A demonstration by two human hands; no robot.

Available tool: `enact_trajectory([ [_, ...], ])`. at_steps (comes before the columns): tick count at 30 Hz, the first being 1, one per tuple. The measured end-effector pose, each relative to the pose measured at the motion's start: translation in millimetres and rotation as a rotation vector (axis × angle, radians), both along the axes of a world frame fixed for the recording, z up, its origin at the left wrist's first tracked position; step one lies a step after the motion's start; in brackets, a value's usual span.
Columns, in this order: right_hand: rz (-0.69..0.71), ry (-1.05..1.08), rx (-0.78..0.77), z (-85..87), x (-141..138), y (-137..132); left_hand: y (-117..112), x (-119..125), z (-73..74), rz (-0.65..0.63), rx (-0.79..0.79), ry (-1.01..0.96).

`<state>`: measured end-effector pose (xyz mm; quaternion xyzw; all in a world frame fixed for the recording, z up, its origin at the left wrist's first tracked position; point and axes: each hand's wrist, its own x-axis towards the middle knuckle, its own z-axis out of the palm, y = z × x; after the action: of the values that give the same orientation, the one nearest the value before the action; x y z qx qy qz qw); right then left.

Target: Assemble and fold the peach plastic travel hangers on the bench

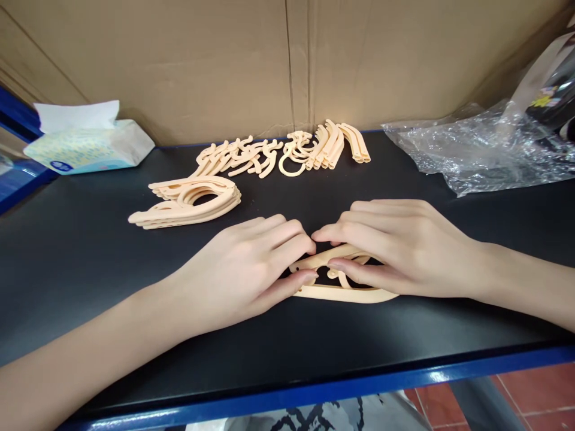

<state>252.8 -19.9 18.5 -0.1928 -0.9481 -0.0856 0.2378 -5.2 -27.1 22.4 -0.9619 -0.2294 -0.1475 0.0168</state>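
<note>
A cream plastic folding hanger (345, 294) lies on the black tabletop between my two hands, with parts of it hidden under my fingers. My left hand (265, 263) is closed at the hanger's left end, thumb on the near side and fingers curled over the far side. From the right, my right hand (399, 245) grips the same hanger, its thumb lying across the upper bar. The two index fingertips almost meet above it. Behind my left hand sits a stack of similar folded hangers (215, 206).
Along the back lie loose cream hooked pieces (238, 157) and curved arm pieces (332, 146). A tissue pack (94, 143) stands at the back left. Crumpled clear plastic (476, 149) covers the back right. Cardboard (202, 66) rises behind; a blue edge (314, 392) borders the table's front.
</note>
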Motion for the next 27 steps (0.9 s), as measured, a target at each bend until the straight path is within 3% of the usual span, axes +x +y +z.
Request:
enact_trajectory([
  [27, -0.071, -0.166, -0.164, -2.7, 2.7, 3.9, -0.6, -0.3, 1.5, -0.023, -0.012, 0.024],
])
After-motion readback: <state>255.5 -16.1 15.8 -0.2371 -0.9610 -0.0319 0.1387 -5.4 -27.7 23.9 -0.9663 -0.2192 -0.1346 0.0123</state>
